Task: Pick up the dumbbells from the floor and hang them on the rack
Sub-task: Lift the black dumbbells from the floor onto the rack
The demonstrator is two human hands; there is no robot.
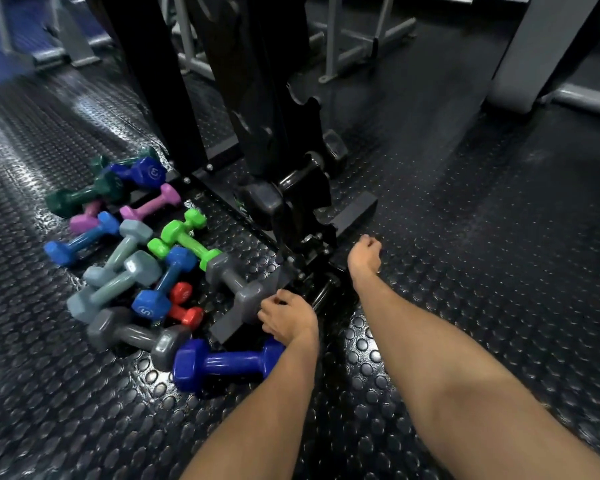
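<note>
1. Left hand (288, 315) has its fingers curled down at the near end of the grey dumbbell (234, 284), and the fingertips touch that end; whether they truly clasp it cannot be told.
2. Right hand (364, 252) is curled into a loose fist and holds nothing, poised just beside the foot of the black rack (291, 188).
3. Between the 2 hands sits the rack's base, with its bolts and a dark bar; what the bar is cannot be made out.
4. Just under the left wrist lies the dark blue dumbbell (222, 363) on the studded rubber floor (465, 271), its far end hidden by the forearm.
5. To the left of the left hand lie a second grey dumbbell (137, 336), a small red dumbbell (184, 306) and a blue dumbbell (165, 284) marked 5.
6. Farther from the grip on that side are 2 pale grey-green dumbbells (118, 271), a bright green pair (184, 237), another blue one, 2 pink ones (151, 202), a dark green one (84, 195) and a dark blue one marked 3.
7. Beyond the right hand, a black dumbbell (257, 199) hangs low on the rack.
8. Grey machine frames (541, 53) stand well behind the rack.
</note>
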